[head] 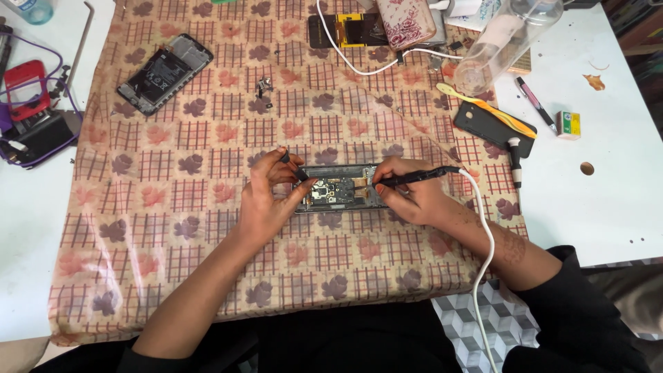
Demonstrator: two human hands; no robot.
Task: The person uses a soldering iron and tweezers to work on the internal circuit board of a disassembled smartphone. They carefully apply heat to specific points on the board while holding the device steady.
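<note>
The left hand (266,200) steadies the open phone (338,188); the right hand (407,193) grips a corded tool (414,177). The phone looks fragile; hold its edges.

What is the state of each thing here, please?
Phone: back off, circuit board bare, flat on cloth.
Second phone: back off, battery showing, untouched.
Corded tool: held by right hand, tip on phone.
Left hand: steadies phone's end.
Bottle: lying on its side.

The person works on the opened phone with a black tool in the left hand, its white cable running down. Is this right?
Not quite. In the head view the black tool with the white cable is in the right hand; the left hand steadies the opened phone.
</note>
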